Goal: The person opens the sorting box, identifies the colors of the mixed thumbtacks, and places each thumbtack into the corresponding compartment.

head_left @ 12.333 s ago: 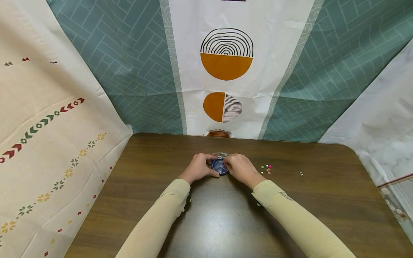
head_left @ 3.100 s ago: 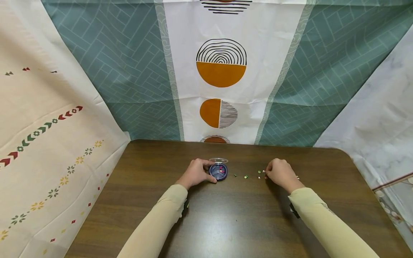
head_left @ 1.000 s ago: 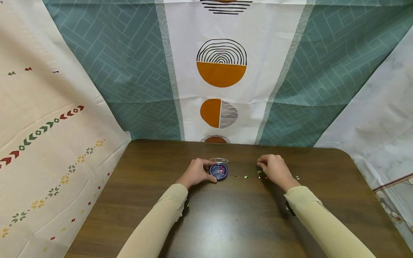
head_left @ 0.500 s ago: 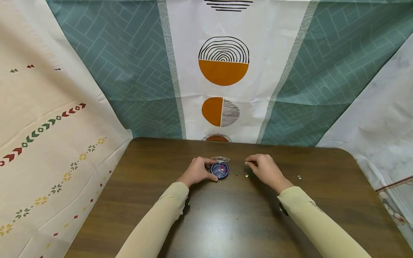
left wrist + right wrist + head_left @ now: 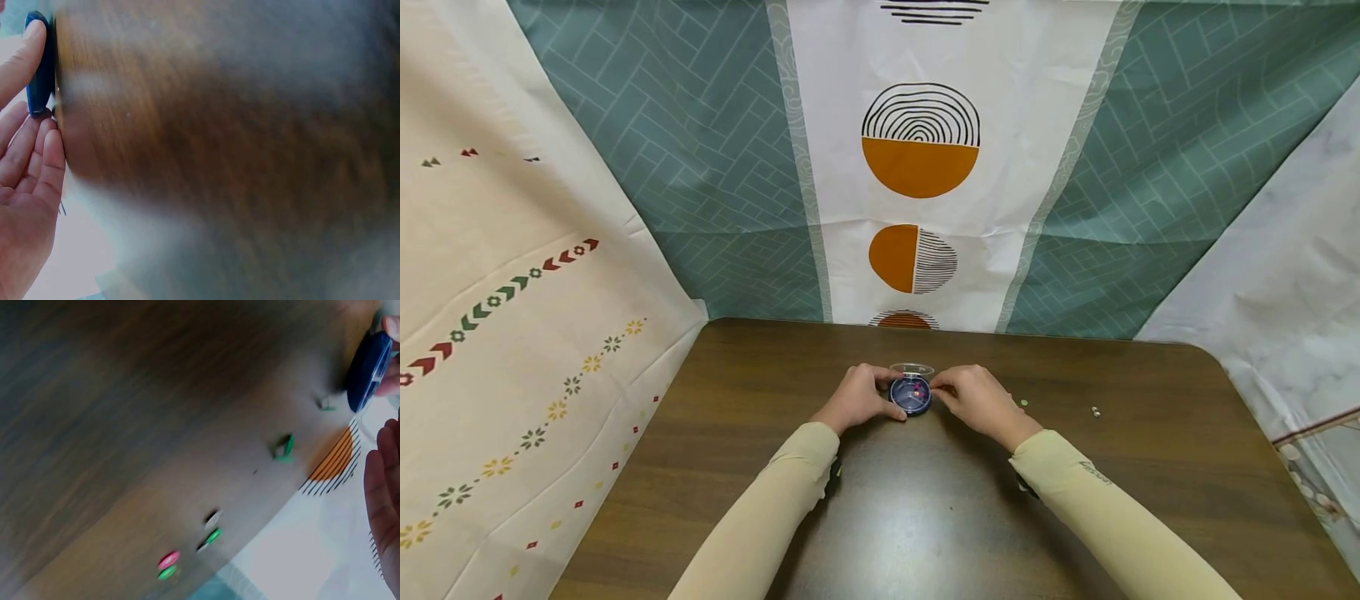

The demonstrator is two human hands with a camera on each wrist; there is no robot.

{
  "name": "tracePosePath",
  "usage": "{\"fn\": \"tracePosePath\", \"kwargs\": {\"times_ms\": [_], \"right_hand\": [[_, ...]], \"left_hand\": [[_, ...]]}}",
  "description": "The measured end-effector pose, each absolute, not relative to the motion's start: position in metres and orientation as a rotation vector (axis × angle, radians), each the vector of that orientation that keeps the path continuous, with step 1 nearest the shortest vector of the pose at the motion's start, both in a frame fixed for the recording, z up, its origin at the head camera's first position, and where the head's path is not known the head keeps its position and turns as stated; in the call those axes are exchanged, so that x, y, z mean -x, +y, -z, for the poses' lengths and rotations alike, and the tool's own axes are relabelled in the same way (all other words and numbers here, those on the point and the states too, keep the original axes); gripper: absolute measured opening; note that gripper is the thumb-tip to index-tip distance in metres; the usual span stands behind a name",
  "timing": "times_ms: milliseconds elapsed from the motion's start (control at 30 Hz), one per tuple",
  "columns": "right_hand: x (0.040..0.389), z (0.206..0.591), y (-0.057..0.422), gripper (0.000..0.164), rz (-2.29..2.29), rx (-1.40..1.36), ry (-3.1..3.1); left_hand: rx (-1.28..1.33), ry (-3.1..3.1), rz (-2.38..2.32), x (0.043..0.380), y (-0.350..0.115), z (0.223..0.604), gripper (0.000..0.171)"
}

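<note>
The round blue case (image 5: 906, 403) lies on the table (image 5: 760, 400) between the two hands, its clear lid (image 5: 913, 368) raised at the far side. The left hand (image 5: 859, 397) grips its left edge between thumb and fingers. The right hand (image 5: 979, 398) is at the right rim, its fingertips close together; whether they hold something, I cannot tell. Small pink pieces (image 5: 917, 390) are inside, and green pieces (image 5: 285, 449) lie outside on the table.

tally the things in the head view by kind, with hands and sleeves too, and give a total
Hands: 2 (left hand, right hand)
Sleeves: 2 (left sleeve, right sleeve)
Blue round case: 1
Clear lid: 1
Total: 6
Small pieces: too tiny and partly hidden to count, so left out
</note>
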State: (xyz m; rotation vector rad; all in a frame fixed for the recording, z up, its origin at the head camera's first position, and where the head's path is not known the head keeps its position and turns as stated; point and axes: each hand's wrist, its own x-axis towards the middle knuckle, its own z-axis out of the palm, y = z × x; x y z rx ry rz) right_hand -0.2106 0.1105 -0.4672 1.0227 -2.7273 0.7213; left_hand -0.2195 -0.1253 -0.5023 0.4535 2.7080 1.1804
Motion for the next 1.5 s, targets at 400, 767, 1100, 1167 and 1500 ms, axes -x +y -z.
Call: {"fn": "tracePosePath", "kwargs": {"times_ms": [400,767,1100,1167,1500], "right_hand": [[0.213,0.476,0.087,0.012,-0.561,-1.042,-2.795],[0.217,0.483,0.088,0.012,-0.497,-1.022,-2.772],[0.219,0.484,0.088,0.013,-0.543,-1.035,-2.778],[0.219,0.484,0.088,0.013,-0.545,-1.035,-2.778],[0.218,0.48,0.09,0.013,-0.554,-1.044,-2.781]], "left_hand": [[-0.456,2.701,-1.164,0.219,-0.125,0.501,0.065],[-0.46,2.69,-1.173,0.219,-0.125,0.503,0.065],[-0.456,2.699,-1.181,0.22,-0.125,0.502,0.065],[-0.462,2.7,-1.181,0.22,-0.125,0.502,0.065],[-0.456,2.697,-1.183,0.22,-0.125,0.503,0.064]]}}
